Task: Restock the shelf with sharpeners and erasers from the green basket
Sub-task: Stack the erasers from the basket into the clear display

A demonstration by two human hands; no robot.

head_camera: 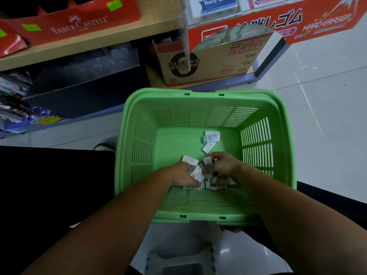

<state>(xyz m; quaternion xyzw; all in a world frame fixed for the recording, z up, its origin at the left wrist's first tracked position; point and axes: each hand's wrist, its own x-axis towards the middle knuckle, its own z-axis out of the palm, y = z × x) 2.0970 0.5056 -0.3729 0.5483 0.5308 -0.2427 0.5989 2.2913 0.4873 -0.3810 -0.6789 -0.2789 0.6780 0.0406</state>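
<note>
Reaching into green basket [202, 100] with both hands.
Clasping wrapped erasers [197, 174] in curled left hand [184, 175]; pinching one packet [207, 161] with right hand [223, 165], at near wall.

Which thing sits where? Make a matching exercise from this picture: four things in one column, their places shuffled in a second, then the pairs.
Things
1. green basket
2. red Faber-Castell box
3. brown cardboard box
4. right hand

Places
a. on the wooden shelf
b. among small packets inside the basket
c. on the tiled floor
d. below the red Hard Eraser display

Pairs: 1-c, 2-a, 3-d, 4-b
</note>
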